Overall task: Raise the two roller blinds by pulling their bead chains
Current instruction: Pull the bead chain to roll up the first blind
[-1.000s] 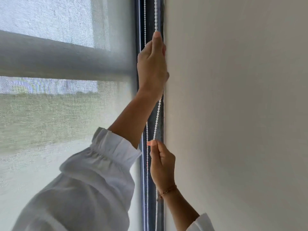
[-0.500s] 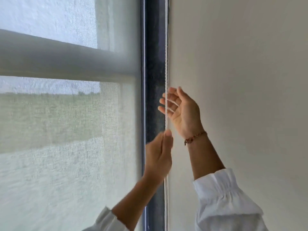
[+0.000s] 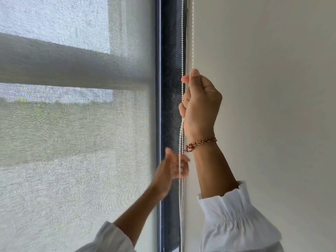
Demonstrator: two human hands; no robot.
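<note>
Mid-pull: right hand [image 3: 200, 104] clenched bead chain [image 3: 182, 42]; left hand [image 3: 172, 168], below, released, blurred. Next, likely regrasp above.

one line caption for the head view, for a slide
Right hand grips the white bead chain beside the dark window frame; blurred left hand open lower down.
</note>
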